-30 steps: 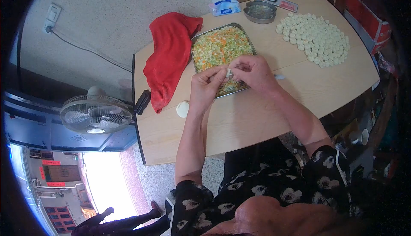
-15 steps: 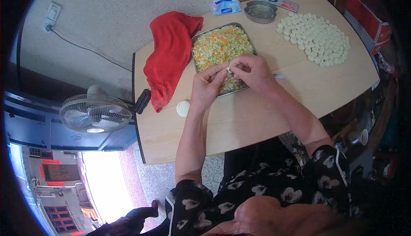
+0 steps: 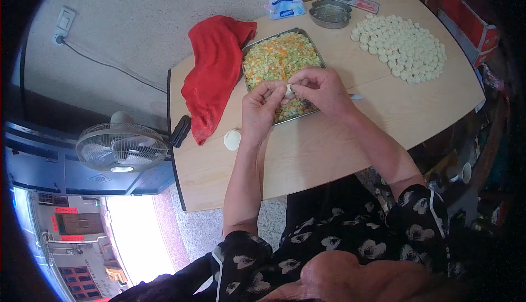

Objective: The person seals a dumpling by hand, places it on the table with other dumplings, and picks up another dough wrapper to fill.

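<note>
Over the metal tray (image 3: 300, 117) of chopped vegetables (image 3: 282, 55), my left hand (image 3: 263, 107) and my right hand (image 3: 323, 91) pinch a small whitish dumpling (image 3: 289, 90) between their fingertips. Its lower side is partly hidden by the fingers. A round white wrapper stack (image 3: 232, 140) lies on the table to the left of my left wrist. Past my right hand, the end of a pale utensil (image 3: 355, 97) shows on the wood. Many small pale dough pieces (image 3: 402, 50) lie in a group at the right.
A red cloth (image 3: 211, 77) lies left of the tray, near a dark object (image 3: 180, 131) at the table edge (image 3: 174, 176). At the back stand a tissue pack (image 3: 285, 3), a metal bowl (image 3: 330, 15) and a flat box (image 3: 357, 3). A fan (image 3: 121, 146) is at the left.
The fingertips of both hands have shifted slightly around the dumpling, and more of its pale dough shows between them. The whole view has moved a little.
</note>
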A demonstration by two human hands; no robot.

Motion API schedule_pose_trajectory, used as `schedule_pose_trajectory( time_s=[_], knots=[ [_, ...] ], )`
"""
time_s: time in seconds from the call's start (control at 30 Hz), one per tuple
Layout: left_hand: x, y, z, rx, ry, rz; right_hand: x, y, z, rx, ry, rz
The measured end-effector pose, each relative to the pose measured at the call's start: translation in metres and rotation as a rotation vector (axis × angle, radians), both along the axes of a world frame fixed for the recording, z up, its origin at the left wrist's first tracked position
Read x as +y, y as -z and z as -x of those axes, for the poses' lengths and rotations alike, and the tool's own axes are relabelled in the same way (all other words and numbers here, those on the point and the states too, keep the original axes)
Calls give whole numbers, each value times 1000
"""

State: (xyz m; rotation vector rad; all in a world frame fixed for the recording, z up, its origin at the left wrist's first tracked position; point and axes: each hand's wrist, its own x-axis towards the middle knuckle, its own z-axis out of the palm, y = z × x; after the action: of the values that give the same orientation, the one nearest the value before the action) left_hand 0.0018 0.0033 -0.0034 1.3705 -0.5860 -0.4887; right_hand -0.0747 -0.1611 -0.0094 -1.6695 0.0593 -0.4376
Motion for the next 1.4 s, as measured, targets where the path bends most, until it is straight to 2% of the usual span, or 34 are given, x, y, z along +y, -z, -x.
schedule_pose_trajectory(
  time_s=[0.37, 0.57, 0.67, 0.77, 0.87, 0.97, 1.17, 1.27, 1.4],
  knots=[
    [-2, 1, 1, -2, -60, -40, -7, 1, -3, 43, -70, -177],
    [-1, 0, 3, -18, -51, -37, -8, 5, -4, 10, -86, -154],
    [0, 1, 2, -12, -39, -57, -8, 3, -3, 2, -87, -14],
    [2, -2, 2, 12, -23, -86, -11, 0, -2, 15, -145, -26],
    [7, 1, -4, -12, 32, -114, -7, 1, -3, -97, -126, 0],
    [8, -6, -1, -6, 27, -153, -9, 6, -4, -53, -150, 70],
    [11, 1, -8, -73, 65, -178, -5, 3, -1, 36, -164, -74],
    [7, -8, -1, 63, 37, -140, -4, -1, 0, 27, -134, -265],
    [-10, -15, 18, 28, -78, 109, -6, 0, -1, 21, -62, -444]
  ],
)
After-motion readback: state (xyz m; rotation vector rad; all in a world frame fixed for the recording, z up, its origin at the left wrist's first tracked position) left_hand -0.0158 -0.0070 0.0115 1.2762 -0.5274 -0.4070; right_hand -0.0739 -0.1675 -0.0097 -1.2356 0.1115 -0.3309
